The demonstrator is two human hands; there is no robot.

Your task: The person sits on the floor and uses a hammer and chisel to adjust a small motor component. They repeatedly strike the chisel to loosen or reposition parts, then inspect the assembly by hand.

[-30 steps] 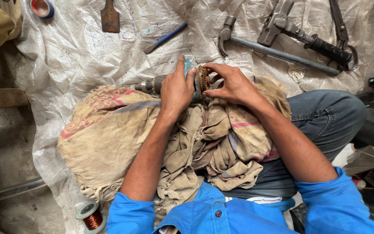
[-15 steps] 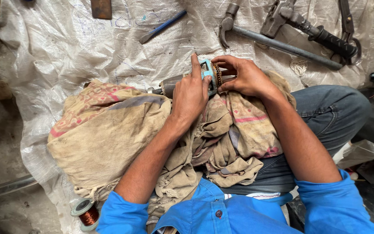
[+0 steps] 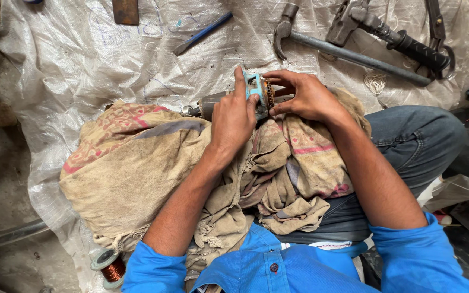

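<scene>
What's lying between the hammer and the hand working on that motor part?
Nothing but bare, crinkled white plastic sheet lies between the hammer and the right hand on the motor part. The head camera shows it.

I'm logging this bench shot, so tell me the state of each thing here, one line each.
Left hand: gripping the motor armature.
Right hand: fingers at the armature's copper end.
Cloth: crumpled over the lap.
Hammer: lying flat on the plastic sheet.
Copper wire spool: on its side, partly wound.
</scene>
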